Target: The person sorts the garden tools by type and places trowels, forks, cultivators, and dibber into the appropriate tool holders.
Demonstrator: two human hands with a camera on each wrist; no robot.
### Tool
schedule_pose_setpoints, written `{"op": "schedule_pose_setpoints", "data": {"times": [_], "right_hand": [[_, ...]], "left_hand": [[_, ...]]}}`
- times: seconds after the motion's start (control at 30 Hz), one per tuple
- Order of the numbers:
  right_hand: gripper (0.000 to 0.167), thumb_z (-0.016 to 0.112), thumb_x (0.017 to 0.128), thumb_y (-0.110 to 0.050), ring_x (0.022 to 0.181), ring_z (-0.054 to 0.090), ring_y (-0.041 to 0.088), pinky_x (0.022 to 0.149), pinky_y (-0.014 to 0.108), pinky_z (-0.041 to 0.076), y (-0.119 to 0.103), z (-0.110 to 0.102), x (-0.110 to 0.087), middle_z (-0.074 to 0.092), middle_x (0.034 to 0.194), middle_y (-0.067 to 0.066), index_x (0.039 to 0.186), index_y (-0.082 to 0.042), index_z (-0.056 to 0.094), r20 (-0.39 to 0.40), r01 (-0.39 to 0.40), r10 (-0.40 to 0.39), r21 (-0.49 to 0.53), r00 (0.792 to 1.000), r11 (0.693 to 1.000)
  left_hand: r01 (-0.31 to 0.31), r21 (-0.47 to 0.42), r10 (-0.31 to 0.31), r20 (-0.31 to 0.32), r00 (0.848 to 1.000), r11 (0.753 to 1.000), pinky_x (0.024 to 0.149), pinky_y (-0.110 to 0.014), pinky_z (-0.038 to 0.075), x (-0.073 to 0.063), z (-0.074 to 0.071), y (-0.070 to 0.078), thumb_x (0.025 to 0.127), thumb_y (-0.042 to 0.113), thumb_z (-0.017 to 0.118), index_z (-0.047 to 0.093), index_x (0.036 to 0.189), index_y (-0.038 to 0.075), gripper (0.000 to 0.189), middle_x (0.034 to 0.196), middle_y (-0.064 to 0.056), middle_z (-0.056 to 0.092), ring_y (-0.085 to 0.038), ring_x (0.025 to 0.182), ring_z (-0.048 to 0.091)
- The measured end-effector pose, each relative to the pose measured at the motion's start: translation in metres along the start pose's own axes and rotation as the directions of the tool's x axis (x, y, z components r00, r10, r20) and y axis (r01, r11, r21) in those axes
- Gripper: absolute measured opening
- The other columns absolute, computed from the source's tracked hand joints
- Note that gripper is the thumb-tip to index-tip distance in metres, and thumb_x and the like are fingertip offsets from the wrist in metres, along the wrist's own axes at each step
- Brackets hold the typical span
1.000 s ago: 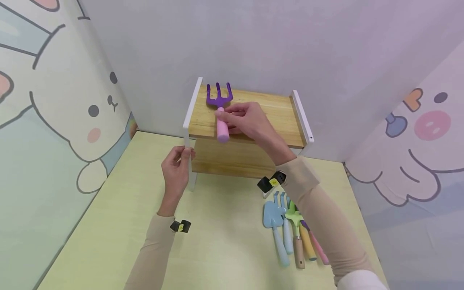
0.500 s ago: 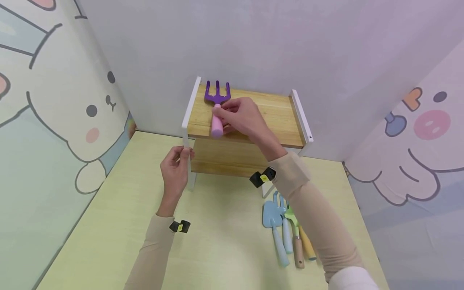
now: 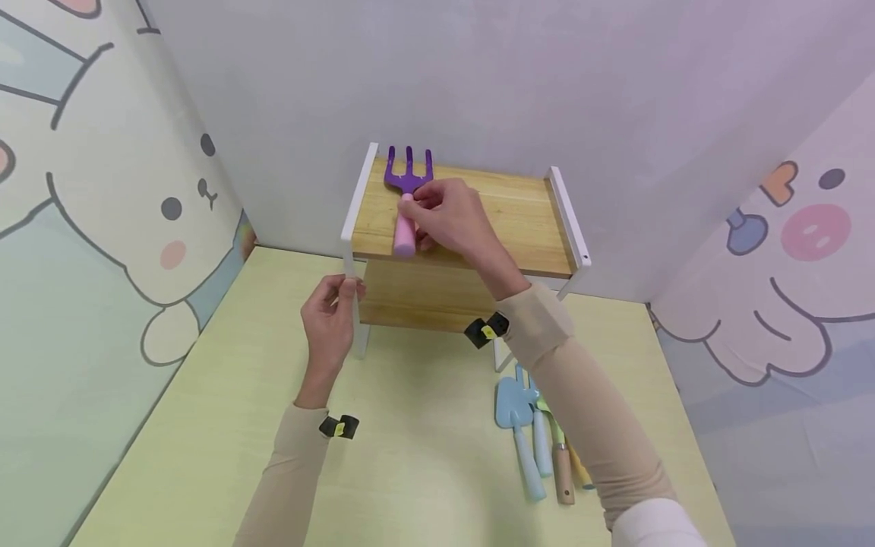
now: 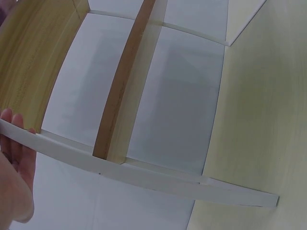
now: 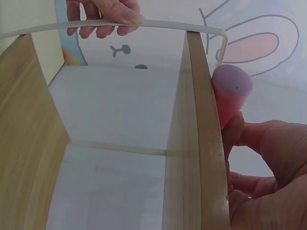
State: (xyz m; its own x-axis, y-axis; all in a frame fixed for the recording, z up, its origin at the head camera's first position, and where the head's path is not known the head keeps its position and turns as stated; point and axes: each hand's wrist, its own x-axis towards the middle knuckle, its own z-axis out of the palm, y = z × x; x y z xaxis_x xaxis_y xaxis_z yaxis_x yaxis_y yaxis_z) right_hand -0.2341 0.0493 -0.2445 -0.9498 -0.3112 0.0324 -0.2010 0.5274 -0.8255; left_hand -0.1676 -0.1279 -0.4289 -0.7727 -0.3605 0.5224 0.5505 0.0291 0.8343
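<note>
A hand fork with purple tines and a pink handle lies over the left part of the wooden top shelf, tines toward the back wall. My right hand pinches its handle between thumb and fingers. In the right wrist view the handle's end shows just above the shelf's front edge; whether it touches the wood I cannot tell. My left hand grips the white left upright of the rack between thumb and fingers, also seen in the left wrist view, where part of the hand shows at the frame.
Several garden tools lie on the pale table to the right: a light blue shovel, a blue fork, a green-headed tool with a brown handle and a yellow handle, partly behind my right sleeve. A lower wooden shelf sits beneath.
My right hand has carried the hand fork slightly left and back along the top shelf. The left hand keeps its grip on the upright.
</note>
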Motion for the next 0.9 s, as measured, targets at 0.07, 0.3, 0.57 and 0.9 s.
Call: {"op": "schedule_pose_setpoints", "data": {"times": [0.07, 0.3, 0.57, 0.9], "right_hand": [[0.036, 0.067, 0.102, -0.028, 0.073, 0.069, 0.022, 0.063, 0.029, 0.062, 0.001, 0.0, -0.001, 0.068, 0.111, 0.012, 0.125, -0.001, 0.066, 0.001, 0.004, -0.004, 0.0, 1.0, 1.0], [0.04, 0.065, 0.103, -0.031, 0.078, 0.073, 0.022, 0.068, 0.031, 0.063, 0.004, -0.004, -0.007, 0.068, 0.113, 0.013, 0.127, 0.0, 0.063, -0.003, 0.031, -0.031, 0.063, 1.0, 0.998], [0.034, 0.066, 0.103, -0.027, 0.083, 0.072, 0.021, 0.074, 0.03, 0.063, 0.007, -0.009, -0.019, 0.07, 0.111, 0.011, 0.125, -0.002, 0.064, -0.005, 0.076, -0.076, 0.085, 0.997, 0.994], [0.031, 0.066, 0.103, -0.022, 0.091, 0.069, 0.02, 0.077, 0.031, 0.06, 0.014, -0.012, -0.032, 0.071, 0.113, 0.01, 0.127, -0.003, 0.064, -0.034, 0.126, -0.125, 0.06, 0.992, 0.99]], "left_hand": [[0.001, -0.001, -0.001, -0.003, 1.0, 1.0, 0.079, -0.022, 0.06, 0.0, 0.0, 0.0, 0.103, -0.002, 0.058, 0.064, 0.1, -0.016, 0.015, 0.088, 0.0, 0.07, -0.018, 0.083, 0.07], [0.006, 0.009, -0.006, -0.004, 1.0, 1.0, 0.078, -0.021, 0.06, 0.001, 0.001, 0.001, 0.103, 0.0, 0.058, 0.065, 0.1, -0.015, 0.017, 0.088, -0.007, 0.071, -0.019, 0.082, 0.069], [0.004, 0.007, -0.004, 0.001, 1.0, 1.0, 0.079, -0.022, 0.06, -0.001, 0.0, 0.001, 0.105, 0.003, 0.058, 0.065, 0.099, -0.015, 0.02, 0.088, -0.006, 0.07, -0.016, 0.081, 0.068], [-0.005, 0.007, 0.005, 0.001, 1.0, 1.0, 0.079, -0.022, 0.06, 0.0, 0.0, 0.0, 0.105, 0.004, 0.058, 0.064, 0.099, -0.015, 0.022, 0.088, 0.003, 0.07, -0.014, 0.081, 0.068]]}}
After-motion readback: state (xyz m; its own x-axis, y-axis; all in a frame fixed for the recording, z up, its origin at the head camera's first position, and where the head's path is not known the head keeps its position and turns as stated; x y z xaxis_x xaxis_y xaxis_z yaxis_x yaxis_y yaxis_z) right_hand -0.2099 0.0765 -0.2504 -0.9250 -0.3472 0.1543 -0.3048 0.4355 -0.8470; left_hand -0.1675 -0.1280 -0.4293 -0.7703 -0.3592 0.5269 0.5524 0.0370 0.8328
